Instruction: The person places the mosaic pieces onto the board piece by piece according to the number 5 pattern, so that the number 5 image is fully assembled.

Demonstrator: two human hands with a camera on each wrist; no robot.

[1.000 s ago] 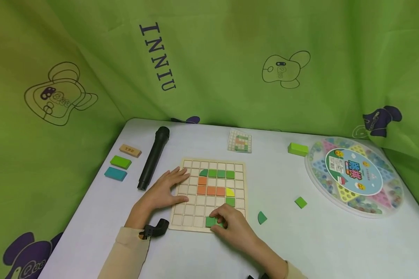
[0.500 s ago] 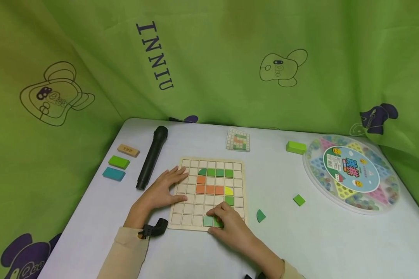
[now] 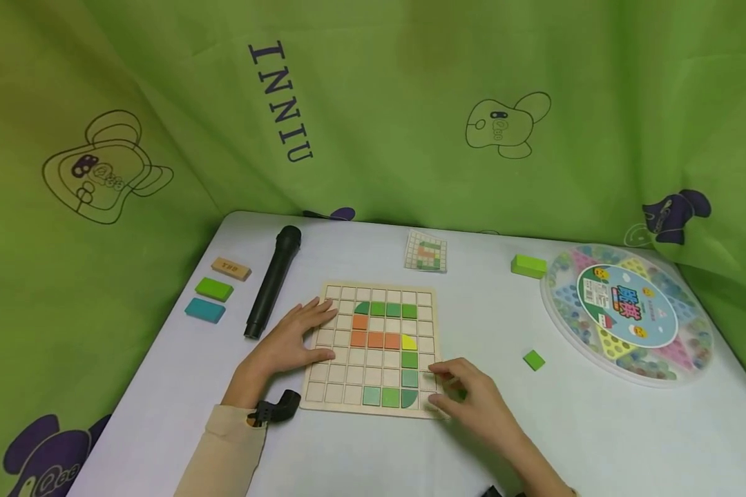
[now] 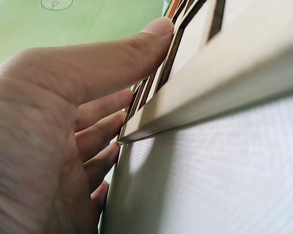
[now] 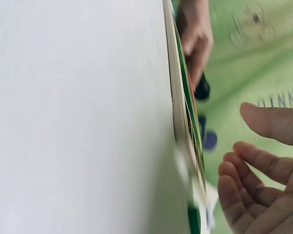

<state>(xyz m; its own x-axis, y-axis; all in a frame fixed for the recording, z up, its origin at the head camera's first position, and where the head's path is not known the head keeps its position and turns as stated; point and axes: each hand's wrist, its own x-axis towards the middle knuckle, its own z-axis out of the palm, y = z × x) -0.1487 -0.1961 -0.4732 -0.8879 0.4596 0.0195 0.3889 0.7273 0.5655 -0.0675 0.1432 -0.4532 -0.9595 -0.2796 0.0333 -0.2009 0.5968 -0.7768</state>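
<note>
A wooden grid board point(image 3: 348, 376) lies on the white table, holding green, orange and yellow tiles; a green run turns along its bottom row point(image 3: 389, 397). My left hand point(image 3: 298, 335) lies flat on the board's left edge, fingers straight. In the left wrist view the thumb point(image 4: 151, 39) and fingers rest on the board's rim point(image 4: 210, 97). My right hand point(image 3: 450, 383) hovers low beside the board's lower right corner, over a bit of green piece point(image 3: 461, 395) on the table. The right wrist view shows that hand point(image 5: 254, 165) loosely curled and empty next to the board's edge point(image 5: 178, 122).
A black microphone point(image 3: 273, 279) and tan point(image 3: 231, 268), green point(image 3: 214, 289) and teal point(image 3: 204, 310) blocks lie at the left. A pattern card point(image 3: 427, 251) lies behind the board. A green block point(image 3: 529, 266), a small green square point(image 3: 534, 359) and a round marble game box point(image 3: 628, 312) are at the right.
My right hand has left the board's bottom row and moved right onto the table, uncovering green tiles there and covering the loose quarter-circle piece. The left hand has stayed put.
</note>
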